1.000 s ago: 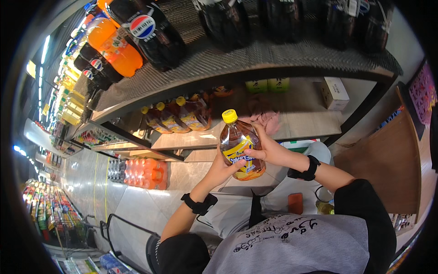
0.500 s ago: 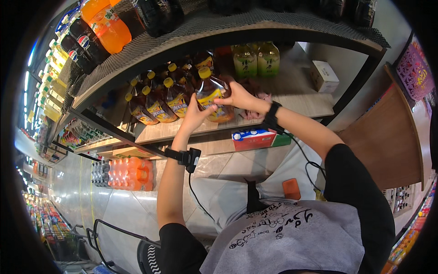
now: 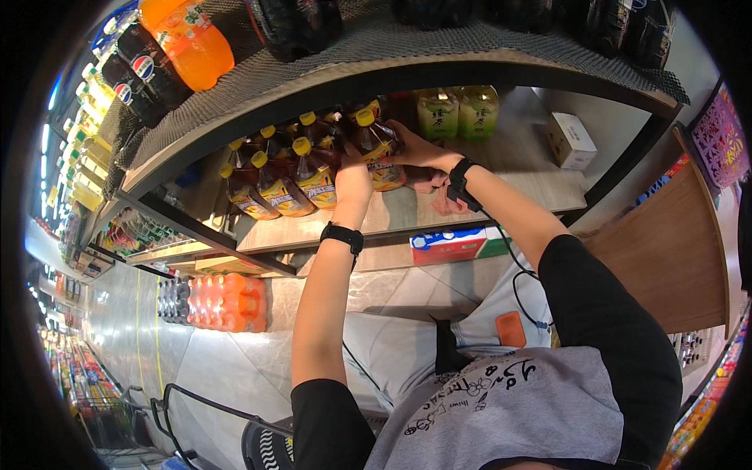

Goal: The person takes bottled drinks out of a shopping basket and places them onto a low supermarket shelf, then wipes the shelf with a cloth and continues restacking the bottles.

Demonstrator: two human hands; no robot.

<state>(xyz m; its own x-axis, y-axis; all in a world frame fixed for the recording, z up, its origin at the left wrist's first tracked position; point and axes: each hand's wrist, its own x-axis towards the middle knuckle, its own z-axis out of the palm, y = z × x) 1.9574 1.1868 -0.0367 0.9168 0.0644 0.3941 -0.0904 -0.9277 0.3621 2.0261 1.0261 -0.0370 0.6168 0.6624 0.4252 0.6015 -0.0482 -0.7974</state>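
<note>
A large bottle of dark brown tea (image 3: 383,160) with a yellow cap and yellow label stands at the right end of a row of matching bottles (image 3: 317,182) on the lower shelf. My right hand (image 3: 417,150) is closed around its right side. Between that bottle and its left neighbour reaches my left hand (image 3: 354,177), its fingers hidden among the bottles. A crumpled pinkish thing (image 3: 450,201) lies on the shelf below my right wrist; what it is I cannot tell.
Two green tea bottles (image 3: 478,114) stand farther back, with a small white box (image 3: 571,141) to their right. The upper shelf's edge (image 3: 392,74) overhangs my hands. Wrapped orange drink packs (image 3: 235,301) sit on the floor at left, above a cart handle (image 3: 207,394).
The tea bottle has gone from being held tilted in front of the row to standing in it. My left hand has slid to its left side, between bottles.
</note>
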